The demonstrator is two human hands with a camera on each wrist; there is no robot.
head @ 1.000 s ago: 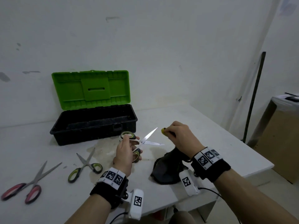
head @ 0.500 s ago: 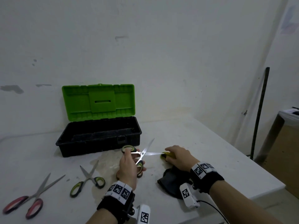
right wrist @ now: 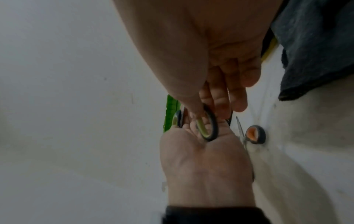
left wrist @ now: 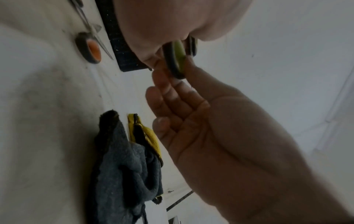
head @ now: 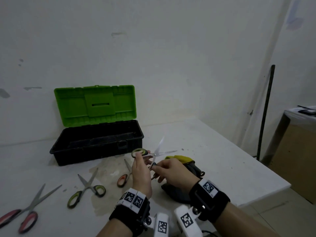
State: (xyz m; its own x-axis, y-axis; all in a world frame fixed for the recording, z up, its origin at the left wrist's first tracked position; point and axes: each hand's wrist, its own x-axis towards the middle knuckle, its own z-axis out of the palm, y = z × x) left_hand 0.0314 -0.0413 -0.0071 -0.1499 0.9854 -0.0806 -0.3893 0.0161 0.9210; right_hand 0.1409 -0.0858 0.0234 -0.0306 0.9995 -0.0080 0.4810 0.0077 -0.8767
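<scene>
Green-and-black-handled scissors hang above the white table with their blades spread wide. My left hand holds them from the left, its fingers at the upper handle loop. My right hand pinches the lower loop between thumb and fingers. In the left wrist view that same loop sits where the fingertips of both hands meet. A yellow-and-grey glove lies on the table just beyond my right hand.
An open black toolbox with a raised green lid stands at the back left. Three more scissors lie on the table: orange-handled, green-handled and red-handled. The table's right edge is close by, with a cardboard box beyond it.
My right hand set the yellow glove down on the table and came left onto the scissors' lower handle loop. The left hand kept holding the scissors, blades still spread.
</scene>
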